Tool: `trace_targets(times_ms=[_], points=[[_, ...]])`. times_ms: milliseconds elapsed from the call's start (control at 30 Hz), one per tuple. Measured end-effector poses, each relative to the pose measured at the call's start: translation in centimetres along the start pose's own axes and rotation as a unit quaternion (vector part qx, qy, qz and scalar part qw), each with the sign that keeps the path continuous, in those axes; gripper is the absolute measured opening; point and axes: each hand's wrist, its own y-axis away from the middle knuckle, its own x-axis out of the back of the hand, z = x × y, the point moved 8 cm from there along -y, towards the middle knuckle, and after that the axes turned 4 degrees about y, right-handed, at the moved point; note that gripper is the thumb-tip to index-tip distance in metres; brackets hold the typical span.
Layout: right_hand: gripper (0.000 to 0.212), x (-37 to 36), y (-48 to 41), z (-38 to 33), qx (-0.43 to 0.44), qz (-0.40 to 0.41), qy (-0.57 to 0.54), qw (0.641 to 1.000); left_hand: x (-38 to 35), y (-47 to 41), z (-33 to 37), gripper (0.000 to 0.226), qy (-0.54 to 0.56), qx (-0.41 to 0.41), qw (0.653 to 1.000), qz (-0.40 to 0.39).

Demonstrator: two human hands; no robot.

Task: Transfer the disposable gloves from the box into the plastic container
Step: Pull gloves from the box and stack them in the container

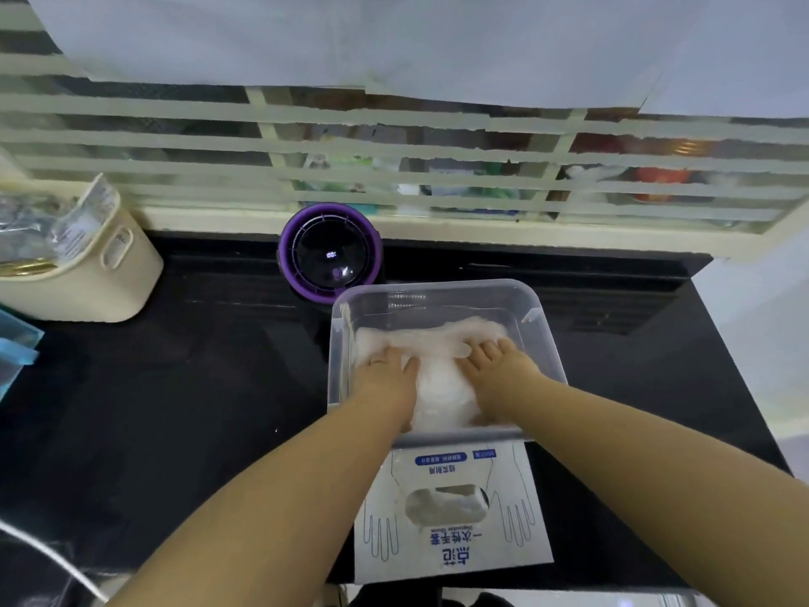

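Head view: both hands push down on the gloves (437, 378) in the plastic container (437, 287).
A big black counter (175, 387) holds everything. The clear container sits on it, and the flat white box (451, 554) with blue glove drawings lies at 6 o'clock from it, just beside its near wall. A cream basket (109, 278) stands well apart at 10 o'clock. A purple round gadget (330, 254) sits at 11 o'clock, just beside the container's corner. The soft white gloves cover the container's floor, and a few show in the box's hole. The left hand (385, 374) and right hand (499, 365) lie side by side on the pile, fingers straight and flat, pressing, not gripping.
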Motion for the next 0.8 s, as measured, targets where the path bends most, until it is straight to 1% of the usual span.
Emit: trace_targets(times_ms=[67, 100, 167, 233, 300, 367, 467, 500, 533, 567, 633, 700, 767, 800], points=[[0.087, 1.8, 1.8, 1.1, 0.006, 0.034, 0.006, 0.999, 0.2, 0.0, 0.1, 0.093, -0.001, -0.001, 1.0, 0.007], [0.084, 2.9, 2.9, 1.9, 0.007, 0.057, 0.018, 0.998, 0.3, 0.0, 0.0, 0.091, -0.001, -0.003, 1.0, 0.01], [0.068, 4.7, 5.1, 3.4, 0.011, 0.099, 0.045, 0.994, 0.4, 0.0, 0.0, 0.087, -0.002, -0.005, 1.0, 0.014], [0.055, 5.8, 7.4, 4.6, 0.011, 0.13, 0.049, 0.99, 0.7, 0.3, 0.1, 0.08, -0.008, -0.009, 1.0, 0.018], [0.053, 6.6, 9.6, 5.3, 0.008, 0.148, 0.024, 0.989, 1.1, 0.6, 0.3, 0.071, 0.0, -0.02, 1.0, 0.023], [0.054, 7.6, 11.3, 5.2, 0.008, 0.19, -0.017, 0.982, 2.1, 1.5, 0.4, 0.063, 0.003, -0.029, 0.999, 0.034], [0.045, 9.9, 14.1, 3.4, 0.036, 0.299, -0.069, 0.951, 3.8, 3.1, 0.3, 0.054, 0.012, -0.046, 0.998, 0.052], [0.041, 10.5, 15.0, 2.5, 0.057, 0.329, -0.094, 0.938, 4.4, 3.8, 0.3, 0.051, 0.023, -0.056, 0.996, 0.063], [0.037, 10.7, 15.7, 1.5, 0.083, 0.341, -0.123, 0.928, 5.1, 4.7, 0.2, 0.048, 0.038, -0.066, 0.994, 0.077], [0.033, 10.4, 16.0, 0.3, 0.109, 0.333, -0.153, 0.924, 5.7, 5.5, 0.2, 0.048, 0.057, -0.077, 0.991, 0.094], [0.029, 8.5, 15.8, -3.1, 0.166, 0.277, -0.181, 0.929, 6.6, 7.6, 0.0, 0.048, 0.107, -0.099, 0.979, 0.141], [0.028, 5.5, 14.8, -6.2, 0.204, 0.208, -0.155, 0.944, 7.4, 10.2, 0.1, 0.043, 0.126, -0.143, 0.958, 0.216], [0.033, 2.5, 13.4, -8.0, 0.208, 0.165, -0.099, 0.959, 7.4, 13.6, 0.9, 0.032, 0.12, -0.248, 0.907, 0.318], [0.034, 1.6, 12.7, -8.3, 0.198, 0.16, -0.078, 0.964, 6.7, 15.2, 1.4, 0.028, 0.107, -0.3, 0.885, 0.339]])
